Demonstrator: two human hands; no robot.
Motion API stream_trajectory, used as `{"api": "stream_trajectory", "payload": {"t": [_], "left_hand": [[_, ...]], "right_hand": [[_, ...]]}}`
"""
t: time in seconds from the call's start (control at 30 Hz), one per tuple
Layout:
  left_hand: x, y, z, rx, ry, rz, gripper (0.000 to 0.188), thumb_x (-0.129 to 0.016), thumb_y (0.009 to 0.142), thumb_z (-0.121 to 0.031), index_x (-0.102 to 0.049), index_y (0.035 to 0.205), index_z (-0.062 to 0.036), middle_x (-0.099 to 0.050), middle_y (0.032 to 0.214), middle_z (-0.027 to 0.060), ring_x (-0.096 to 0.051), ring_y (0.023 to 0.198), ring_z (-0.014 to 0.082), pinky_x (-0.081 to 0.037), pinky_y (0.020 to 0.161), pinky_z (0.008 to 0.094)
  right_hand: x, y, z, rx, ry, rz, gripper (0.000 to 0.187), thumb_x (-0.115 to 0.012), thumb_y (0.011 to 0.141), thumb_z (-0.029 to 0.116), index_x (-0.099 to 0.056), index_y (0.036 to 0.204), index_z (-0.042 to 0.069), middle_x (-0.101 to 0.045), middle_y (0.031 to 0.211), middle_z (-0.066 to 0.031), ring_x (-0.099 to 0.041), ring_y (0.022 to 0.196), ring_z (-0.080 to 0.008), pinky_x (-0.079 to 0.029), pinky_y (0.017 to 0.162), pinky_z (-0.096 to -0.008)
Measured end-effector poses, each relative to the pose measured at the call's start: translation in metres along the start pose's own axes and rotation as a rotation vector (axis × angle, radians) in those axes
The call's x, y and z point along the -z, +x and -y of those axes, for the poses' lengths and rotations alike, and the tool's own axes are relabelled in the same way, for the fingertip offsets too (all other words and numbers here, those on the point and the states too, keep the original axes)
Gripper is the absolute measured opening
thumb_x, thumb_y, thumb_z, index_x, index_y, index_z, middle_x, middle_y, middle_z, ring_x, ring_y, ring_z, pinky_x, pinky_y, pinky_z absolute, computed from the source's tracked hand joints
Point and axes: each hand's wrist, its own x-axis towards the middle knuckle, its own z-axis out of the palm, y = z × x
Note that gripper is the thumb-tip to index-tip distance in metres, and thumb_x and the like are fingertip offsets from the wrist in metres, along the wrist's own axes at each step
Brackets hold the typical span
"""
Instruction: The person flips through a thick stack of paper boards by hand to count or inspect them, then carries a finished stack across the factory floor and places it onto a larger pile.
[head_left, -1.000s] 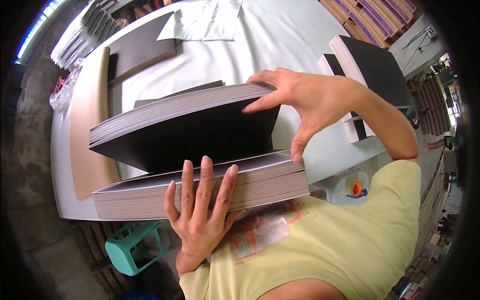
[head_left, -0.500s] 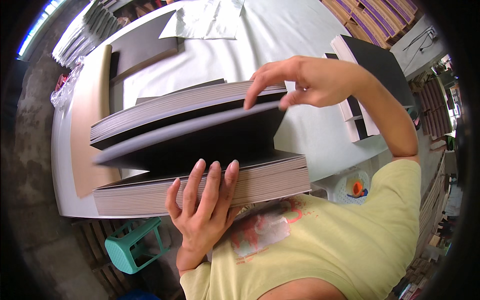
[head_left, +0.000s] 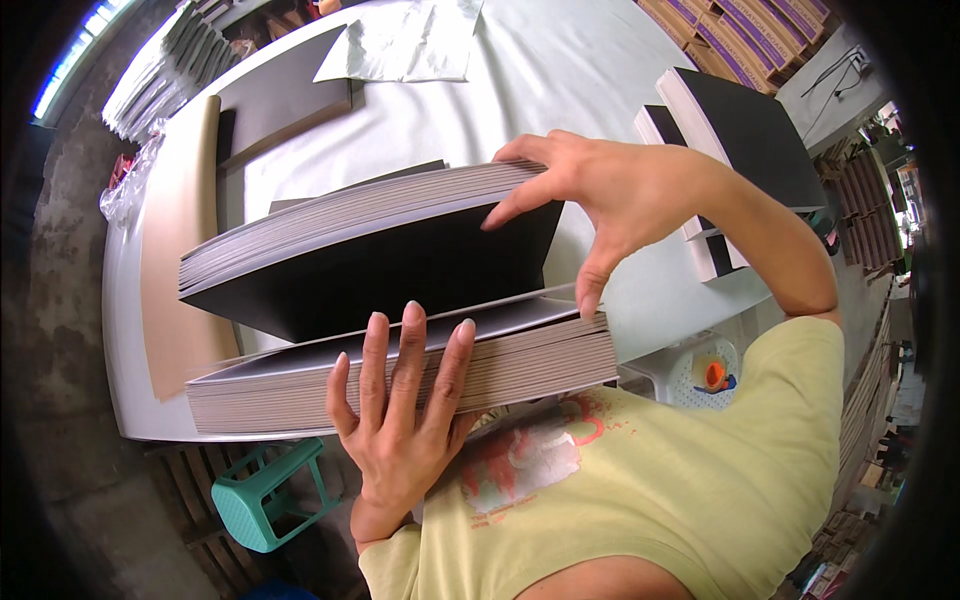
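A thick stack of black cardboard sheets with grey-brown edges is parted like a book in front of me. The lower part (head_left: pixel 540 365) lies at the table's near edge; the upper part (head_left: pixel 390 270) is raised and tilted back, its black face showing. My left hand (head_left: pixel 400 400) rests its straight, spread fingers against the lower part's front edge, its thumb mostly hidden. My right hand (head_left: pixel 590 210) has fingers over the upper part's top edge, with the index finger on the black face. Its thumb is stretched apart, down at the lower part's right corner.
More black board stacks (head_left: pixel 750 140) stand at the right of the white-covered table (head_left: pixel 560 80). A dark board stack (head_left: pixel 290 95), white sheeting (head_left: pixel 400 45) and brown paper (head_left: pixel 185 260) lie farther off. Below are a green stool (head_left: pixel 270 495) and a white stool (head_left: pixel 690 370) bearing orange tape (head_left: pixel 714 376).
The sheet between the two parts has dropped onto the lower part. My right thumb has moved down and away from the index finger. My left hand has stayed nearly still.
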Motion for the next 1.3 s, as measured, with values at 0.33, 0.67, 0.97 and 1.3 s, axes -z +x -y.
{"api": "stream_trajectory", "payload": {"t": [0.33, 0.67, 0.97, 1.3], "left_hand": [[-0.004, -0.002, 0.003, -0.052, 0.022, -0.04, 0.05, -0.058, 0.078, -0.049, -0.06, 0.124, -0.0287, -0.056, 0.127, -0.0027, -0.046, 0.125, 0.025, -0.025, 0.105, 0.0438], [0.002, -0.001, -0.002, 0.001, 0.026, 0.041, 0.049, -0.057, 0.08, -0.046, -0.058, 0.127, -0.0308, -0.049, 0.138, 0.0008, -0.039, 0.129, 0.0389, -0.019, 0.108, 0.0476], [0.004, 0.0, 0.001, -0.022, 0.062, 0.054, 0.066, -0.059, 0.07, -0.06, -0.058, 0.127, -0.0266, -0.048, 0.139, 0.0004, -0.03, 0.135, 0.0382, -0.018, 0.11, 0.0474], [0.003, -0.001, -0.002, 0.021, 0.021, 0.048, 0.066, -0.061, 0.068, -0.059, -0.058, 0.127, -0.0275, -0.048, 0.139, -0.0018, -0.028, 0.136, 0.0384, -0.017, 0.111, 0.0475]], "right_hand": [[0.008, 0.0, 0.0, 0.029, 0.136, 0.022, 0.046, -0.053, 0.076, -0.009, -0.062, 0.115, 0.013, -0.046, 0.132, -0.0212, -0.045, 0.123, -0.0338, -0.04, 0.099, -0.0393], [-0.003, -0.003, -0.003, 0.033, -0.073, -0.004, 0.094, -0.086, 0.049, 0.049, -0.055, 0.126, 0.006, -0.03, 0.139, -0.0312, -0.042, 0.123, -0.0413, -0.042, 0.098, -0.0413], [0.0, 0.0, 0.001, 0.001, -0.071, 0.001, 0.096, -0.09, 0.045, 0.04, -0.053, 0.128, 0.009, -0.036, 0.135, -0.027, -0.046, 0.118, -0.0379, -0.044, 0.095, -0.0385], [0.012, 0.005, -0.007, 0.147, 0.336, 0.014, 0.05, -0.071, 0.07, 0.008, -0.058, 0.118, 0.009, -0.041, 0.135, -0.0206, -0.042, 0.125, -0.0348, -0.041, 0.099, -0.0377]]}}
